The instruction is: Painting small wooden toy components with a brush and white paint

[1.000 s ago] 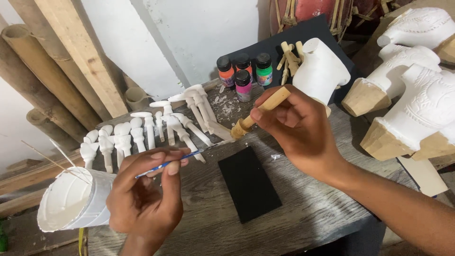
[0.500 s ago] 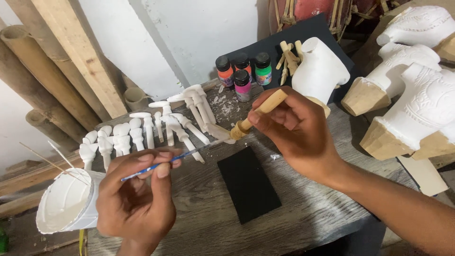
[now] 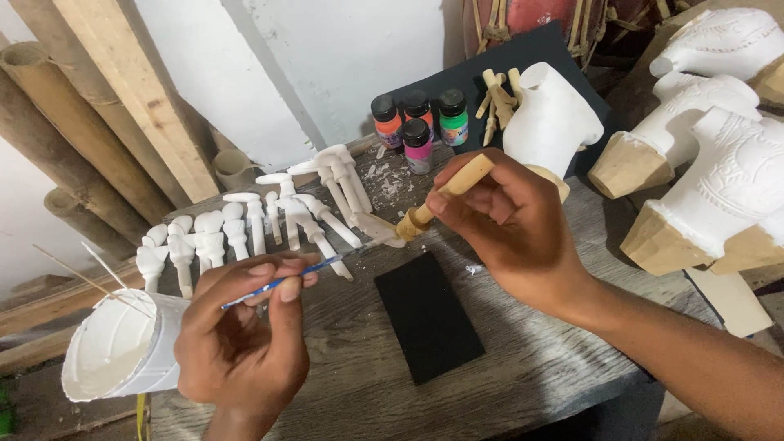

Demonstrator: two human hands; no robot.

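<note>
1. Since a second ago, left hand has drawn nearer the white paint cup, fingers pinching the thin blue paintbrush.
2. Right hand grips the small wooden carved piece above the plank table, fingers pressed together on its bare end.
3. Likely light, stiff, fragile; best held by the unpainted handle.
4. Brush tip now meets the white-coated end.

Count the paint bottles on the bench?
4, clustered at the back of the wooden bench: orange bottle on the left, a red-orange one behind the front pink bottle, green bottle on the right. More could be hidden behind them.
</note>
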